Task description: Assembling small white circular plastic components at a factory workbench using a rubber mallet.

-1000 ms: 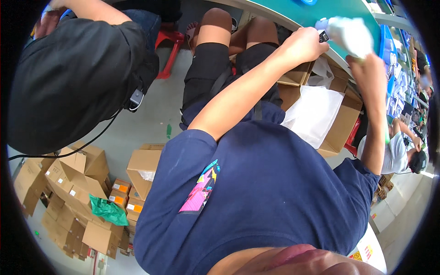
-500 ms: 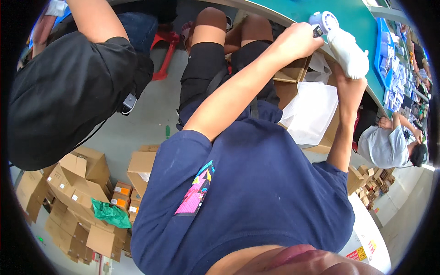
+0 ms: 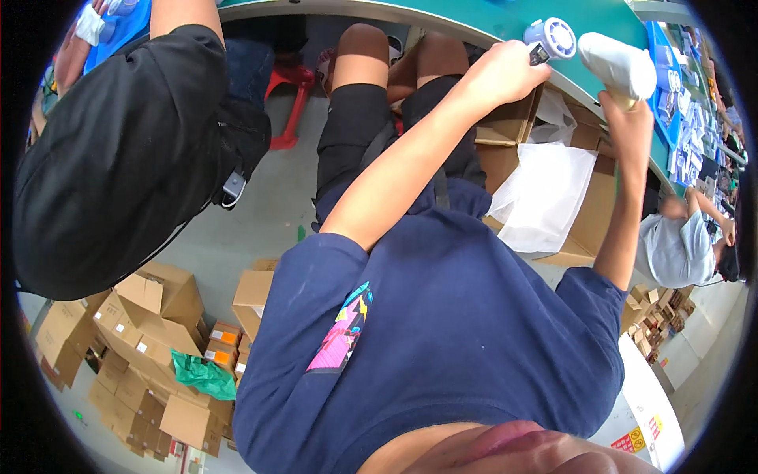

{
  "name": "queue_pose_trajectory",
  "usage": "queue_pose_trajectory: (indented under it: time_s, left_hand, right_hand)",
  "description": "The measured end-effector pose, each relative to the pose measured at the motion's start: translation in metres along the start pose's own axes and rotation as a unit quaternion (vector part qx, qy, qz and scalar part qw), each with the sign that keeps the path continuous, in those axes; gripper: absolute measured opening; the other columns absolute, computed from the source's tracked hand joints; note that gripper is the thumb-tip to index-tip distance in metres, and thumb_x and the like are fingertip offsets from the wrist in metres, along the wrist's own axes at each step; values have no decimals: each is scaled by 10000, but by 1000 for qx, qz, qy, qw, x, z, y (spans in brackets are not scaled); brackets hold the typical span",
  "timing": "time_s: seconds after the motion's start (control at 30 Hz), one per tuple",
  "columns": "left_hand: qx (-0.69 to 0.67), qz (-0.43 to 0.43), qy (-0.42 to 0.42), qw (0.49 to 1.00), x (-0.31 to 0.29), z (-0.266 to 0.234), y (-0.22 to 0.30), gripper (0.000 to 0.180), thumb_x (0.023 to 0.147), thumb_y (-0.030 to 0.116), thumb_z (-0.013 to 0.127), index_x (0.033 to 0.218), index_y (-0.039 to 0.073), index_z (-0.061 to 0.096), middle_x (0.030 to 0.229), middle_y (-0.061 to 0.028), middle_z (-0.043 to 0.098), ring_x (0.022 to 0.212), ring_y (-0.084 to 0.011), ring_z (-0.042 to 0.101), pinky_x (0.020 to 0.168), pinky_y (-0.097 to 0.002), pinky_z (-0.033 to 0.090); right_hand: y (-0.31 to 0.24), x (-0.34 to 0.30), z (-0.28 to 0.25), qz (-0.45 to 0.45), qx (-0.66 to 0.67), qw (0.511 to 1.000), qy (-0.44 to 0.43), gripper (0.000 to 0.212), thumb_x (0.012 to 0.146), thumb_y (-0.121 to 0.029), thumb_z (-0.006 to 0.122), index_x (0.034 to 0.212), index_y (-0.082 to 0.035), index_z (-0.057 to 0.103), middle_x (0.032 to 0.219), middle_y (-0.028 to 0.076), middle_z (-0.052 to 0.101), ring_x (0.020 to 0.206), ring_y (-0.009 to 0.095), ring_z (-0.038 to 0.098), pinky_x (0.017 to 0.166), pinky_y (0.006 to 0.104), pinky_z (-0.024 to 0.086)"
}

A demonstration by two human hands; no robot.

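My left hand (image 3: 505, 75) is bare and closed around the handle of a small handheld fan. The fan (image 3: 559, 38) has a round, pale lavender-white head with a slotted grille, and a small dark panel shows below it, by my fingers. Most of the handle is hidden in my grip. To the right of the fan, apart from it, is my right hand (image 3: 620, 67), in what looks like a white glove. Its fingers point up and left over the table edge, but they are too smeared to show whether anything is in them.
The green worktable (image 3: 474, 17) curves across the top, with a blue tray (image 3: 662, 87) of small parts at right. An open carton (image 3: 604, 209) with a white sheet (image 3: 545, 197) stands below the edge. A co-worker in black (image 3: 118, 166) sits at left, near a red stool (image 3: 292, 110).
My right hand has moved right and slightly up, away from the fan head it was beside. My left hand still holds the fan in about the same spot.
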State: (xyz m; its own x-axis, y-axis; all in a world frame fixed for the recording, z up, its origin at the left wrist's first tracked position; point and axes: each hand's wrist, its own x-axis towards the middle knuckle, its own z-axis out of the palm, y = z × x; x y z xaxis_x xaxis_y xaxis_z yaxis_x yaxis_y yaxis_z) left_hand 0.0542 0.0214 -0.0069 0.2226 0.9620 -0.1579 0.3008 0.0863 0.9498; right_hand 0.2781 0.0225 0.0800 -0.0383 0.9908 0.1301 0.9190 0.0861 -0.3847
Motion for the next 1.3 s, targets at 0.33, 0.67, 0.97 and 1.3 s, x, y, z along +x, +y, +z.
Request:
queue_pose_trajectory:
  time_s: [0.33, 0.67, 0.97, 1.3]
  left_hand:
    - [-6, 5, -25, 1000, 5, -4, -7, 565, 871, 464, 616, 600, -31, 589, 510, -95, 557, 453, -184, 582, 495, -334, 488]
    - [-41, 4, -17, 999, -4, -14, -2, 513, 875, 423, 649, 879, -86, 595, 849, -272, 651, 815, -352, 657, 743, -435, 505]
    - [-190, 89, 130, 969, -18, -25, 40, 438, 939, 246, 633, 1177, -89, 480, 955, -125, 626, 815, -128, 611, 730, -281, 511]
    - [-284, 123, 217, 926, 13, -35, 71, 553, 869, 191, 744, 1211, -93, 416, 1063, -186, 623, 955, -181, 629, 797, -290, 522]
  right_hand:
    - [4, 33, -17, 32, 65, 997, -14, 318, 816, -247, 704, 955, 36, 668, 702, 84, 644, 648, 163, 609, 606, 317, 474]
    - [46, 115, 24, -74, -56, 996, 6, 483, 828, -326, 688, 1228, -92, 552, 979, 256, 673, 940, 428, 651, 777, 464, 513]
    - [33, 94, 55, -168, -143, 935, 278, 443, 873, -378, 682, 1158, -43, 630, 1078, 218, 615, 1033, 356, 584, 874, 435, 470]
    - [-69, 27, 66, -38, 500, 816, -287, 268, 989, -292, 548, 991, -26, 579, 733, 20, 587, 548, 70, 544, 488, 205, 420]
